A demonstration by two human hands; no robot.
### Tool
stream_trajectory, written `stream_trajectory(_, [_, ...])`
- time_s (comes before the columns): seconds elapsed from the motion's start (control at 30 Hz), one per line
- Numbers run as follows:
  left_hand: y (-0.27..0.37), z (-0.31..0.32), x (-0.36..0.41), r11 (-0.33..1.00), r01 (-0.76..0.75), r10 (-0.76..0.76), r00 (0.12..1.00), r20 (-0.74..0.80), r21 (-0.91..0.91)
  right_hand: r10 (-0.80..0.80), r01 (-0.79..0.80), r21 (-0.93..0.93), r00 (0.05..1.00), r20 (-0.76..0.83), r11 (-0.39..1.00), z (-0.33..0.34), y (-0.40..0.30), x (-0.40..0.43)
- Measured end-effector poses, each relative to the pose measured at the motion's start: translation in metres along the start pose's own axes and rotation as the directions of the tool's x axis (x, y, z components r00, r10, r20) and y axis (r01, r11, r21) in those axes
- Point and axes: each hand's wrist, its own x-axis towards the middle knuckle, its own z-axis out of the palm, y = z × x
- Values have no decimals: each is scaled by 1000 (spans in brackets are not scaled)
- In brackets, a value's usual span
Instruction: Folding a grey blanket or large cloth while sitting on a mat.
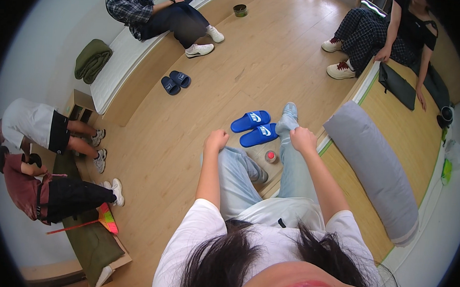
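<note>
My left hand (216, 139) is curled into a loose fist beside my bent left knee, over the light-blue jeans (232, 175). My right hand (303, 139), also with its fingers curled in, rests near my right knee. No object shows in either hand; their undersides are hidden. Beyond my knees lies a pair of blue Nike slides (250, 121) on the wood-look floor. A bottle with a red cap (270, 156) stands between my legs. My right foot wears a pale blue shoe (290, 109).
At right, a mat-covered bed (380, 182) carries a long grey pillow (373, 170) and a dark pouch (397, 86). Other people sit or bend around the room. Dark slides (176, 82), a metal bowl (240, 10) and a broom (108, 219) are on the floor.
</note>
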Motion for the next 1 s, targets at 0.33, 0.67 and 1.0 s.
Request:
stream_trajectory(0.33, [-40, 23, 45, 809, 177, 40, 934, 354, -560, -181, 266, 290, 940, -290, 919, 12, 31, -28])
stream_trajectory(0.67, [-32, 17, 46, 867, 136, 62, 925, 376, -479, 139, 58, 646, 958, -250, 761, 42, 176, -105])
stream_trajectory(1.0, [-36, 4, 30, 963, -73, 110, 985, 133, -261, 689, -64, 969, 693, 214, -237, 42, 346, -214])
